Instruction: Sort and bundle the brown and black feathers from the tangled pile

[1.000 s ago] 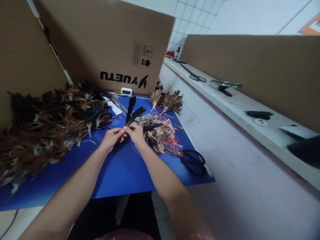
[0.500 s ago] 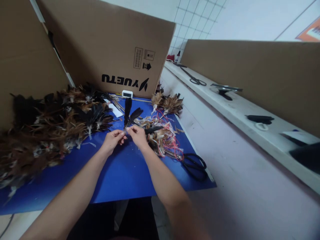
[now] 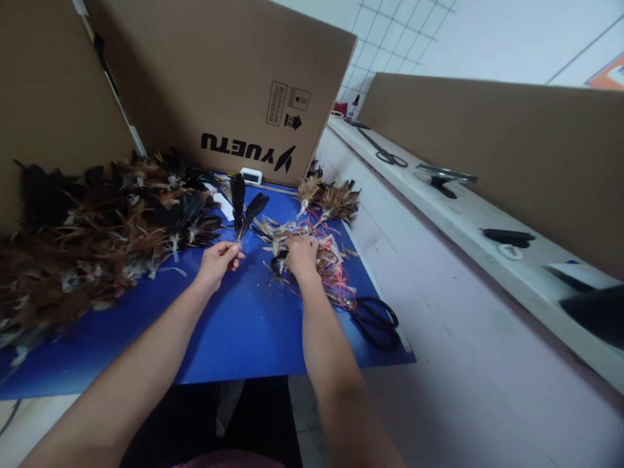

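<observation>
Pinched in my left hand (image 3: 219, 263) are the stems of dark feathers (image 3: 245, 207), which stand upright in a V shape above my fingers. My right hand (image 3: 301, 255) is down in a loose pile of feathers and pink strings (image 3: 336, 273); its fingertips are hidden among them, so I cannot see whether they grip anything. Black-handled scissors (image 3: 375, 320) lie at the near right side of that pile, their blades partly under it. To the left, a large heap of tied brown and black feather bunches (image 3: 107, 240) covers the blue table top (image 3: 238, 338).
A cardboard sheet (image 3: 219, 78) stands behind the table, with a small white digital display (image 3: 251, 175) at its foot. Two light-brown feather bunches (image 3: 338, 198) lie at the back right. On the right-hand ledge (image 3: 455, 205) rest another pair of scissors (image 3: 390, 158) and several dark items.
My right hand has left the feather stems and moved right into the loose pile. My left hand keeps hold of the dark feathers. The view has shifted slightly.
</observation>
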`<state>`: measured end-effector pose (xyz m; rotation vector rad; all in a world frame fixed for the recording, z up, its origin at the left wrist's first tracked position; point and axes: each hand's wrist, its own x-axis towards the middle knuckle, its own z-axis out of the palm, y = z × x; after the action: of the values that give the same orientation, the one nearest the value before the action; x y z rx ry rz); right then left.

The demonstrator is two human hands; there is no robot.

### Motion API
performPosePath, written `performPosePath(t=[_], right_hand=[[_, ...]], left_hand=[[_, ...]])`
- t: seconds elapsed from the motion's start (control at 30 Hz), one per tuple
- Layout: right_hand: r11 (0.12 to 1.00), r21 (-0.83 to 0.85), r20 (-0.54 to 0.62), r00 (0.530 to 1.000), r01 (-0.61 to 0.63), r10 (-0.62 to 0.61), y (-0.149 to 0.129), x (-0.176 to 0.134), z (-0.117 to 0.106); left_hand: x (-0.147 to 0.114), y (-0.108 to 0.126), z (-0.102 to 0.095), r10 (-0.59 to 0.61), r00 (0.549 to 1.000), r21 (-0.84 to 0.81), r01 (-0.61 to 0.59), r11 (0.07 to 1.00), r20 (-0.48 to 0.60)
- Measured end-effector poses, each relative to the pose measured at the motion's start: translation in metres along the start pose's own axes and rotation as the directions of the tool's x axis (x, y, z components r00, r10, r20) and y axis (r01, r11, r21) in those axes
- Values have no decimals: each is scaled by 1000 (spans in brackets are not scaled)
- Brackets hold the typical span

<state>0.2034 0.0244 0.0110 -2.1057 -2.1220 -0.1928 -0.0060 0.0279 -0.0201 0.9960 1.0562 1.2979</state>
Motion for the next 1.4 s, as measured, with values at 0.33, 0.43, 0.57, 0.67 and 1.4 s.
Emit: performPosePath(t=[0.33, 0.43, 0.57, 0.67, 1.4], right_hand=[[997, -70, 19, 1000, -14, 15, 6, 0, -1], [997, -68, -8, 999, -37, 37, 7, 0, -2], [998, -29, -85, 995, -50, 48, 8, 1, -6], [998, 52, -242, 969, -43, 55, 10, 1, -14], [-175, 961, -123, 896, 216, 427, -25, 13, -17]], left_hand=[[1, -4, -3, 23, 999, 43, -24, 999, 27], [1, -4, -2, 19, 1000, 47, -20, 999, 15], [0, -2, 0, 12, 1000, 43, -13, 999, 12], [0, 0, 0, 7, 1000, 39, -7, 999, 11], [-3, 5, 3, -23, 999, 4, 23, 1000, 27]])
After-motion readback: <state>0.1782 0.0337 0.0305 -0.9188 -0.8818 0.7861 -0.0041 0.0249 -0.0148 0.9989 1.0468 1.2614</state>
